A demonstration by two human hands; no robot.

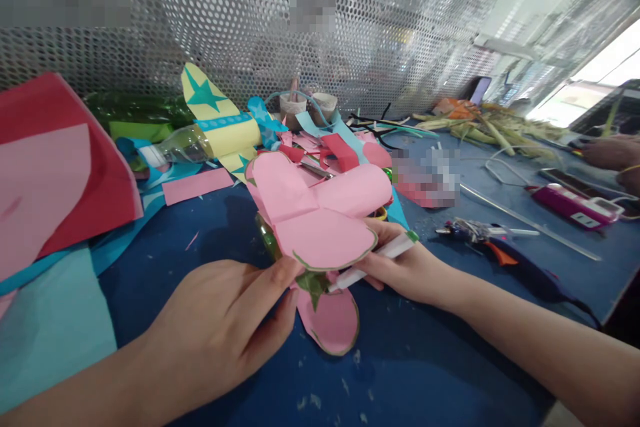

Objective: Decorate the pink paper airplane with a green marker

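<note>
In the middle of the head view is a pink paper shape [325, 237] with rounded wings and a rolled tube part, some edges lined in dark green. My left hand [220, 313] pinches its near side between thumb and fingers. A white marker with a green end [397, 245] is gripped in my right hand [400, 270], its tip slanting down to the left. That tip is beside a dark green star [314, 285] on the pink shape. Green bottle glass [269, 237] shows partly behind the pink paper.
A yellow paper-wrapped bottle rocket [230, 137] lies behind. Red sheets [115, 180] and light blue paper [60, 333] are at left. To the right lie a glue gun [520, 267], a clear glue stick [530, 223] and a purple power strip [575, 205]. Another person's hand [613, 153] is far right.
</note>
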